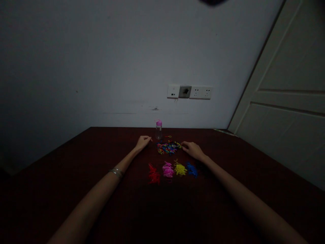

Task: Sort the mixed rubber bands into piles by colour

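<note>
A mixed heap of small coloured bands (pixel 169 147) lies on the dark table. My right hand (pixel 192 149) is at the heap's right edge, its fingers curled together by a yellow band; what they grip is too small to make out. To the left of the heap, my left hand (pixel 144 142) rests with curled fingers, and anything in it is hidden. Nearer to me are four separate piles side by side: red (pixel 154 175), pink (pixel 168 170), yellow (pixel 180 169) and blue (pixel 191 169).
A clear bottle with a pink cap (pixel 158 129) stands behind the heap. The dark red table (pixel 114 203) meets a pale wall with sockets (pixel 200 92). A thin strip (pixel 225 132) lies at the back right, near a white door (pixel 286 101).
</note>
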A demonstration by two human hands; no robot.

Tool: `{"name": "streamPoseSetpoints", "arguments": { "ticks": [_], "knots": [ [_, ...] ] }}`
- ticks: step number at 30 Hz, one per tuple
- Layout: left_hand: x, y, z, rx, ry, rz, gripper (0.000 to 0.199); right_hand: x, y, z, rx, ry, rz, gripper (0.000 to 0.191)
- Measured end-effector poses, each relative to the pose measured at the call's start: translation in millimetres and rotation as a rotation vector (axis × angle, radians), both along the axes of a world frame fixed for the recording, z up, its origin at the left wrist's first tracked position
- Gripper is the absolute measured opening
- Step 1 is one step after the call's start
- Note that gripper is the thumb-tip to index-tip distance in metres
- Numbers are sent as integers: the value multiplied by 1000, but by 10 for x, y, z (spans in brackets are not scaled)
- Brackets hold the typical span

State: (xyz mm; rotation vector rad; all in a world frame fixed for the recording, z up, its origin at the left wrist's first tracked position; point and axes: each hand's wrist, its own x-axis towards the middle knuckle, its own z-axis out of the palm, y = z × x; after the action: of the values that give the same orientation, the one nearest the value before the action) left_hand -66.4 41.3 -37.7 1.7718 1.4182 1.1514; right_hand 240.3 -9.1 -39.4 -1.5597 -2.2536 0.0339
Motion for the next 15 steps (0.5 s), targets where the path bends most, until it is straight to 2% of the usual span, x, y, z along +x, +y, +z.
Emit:
{"name": "streamPoseSetpoints", "arguments": {
  "ticks": [7,11,15],
  "knots": [
    [-6,-12,16,-22,-23,-3,31,-38,-43,12,41,-50,-41,26],
    [-9,-22,19,-41,-51,-9,32,-2,-20,79,22,-3,-53,27],
    [-22,-15,10,-45,-71,-26,33,55,19,166,-6,62,-8,28]
  ]
}}
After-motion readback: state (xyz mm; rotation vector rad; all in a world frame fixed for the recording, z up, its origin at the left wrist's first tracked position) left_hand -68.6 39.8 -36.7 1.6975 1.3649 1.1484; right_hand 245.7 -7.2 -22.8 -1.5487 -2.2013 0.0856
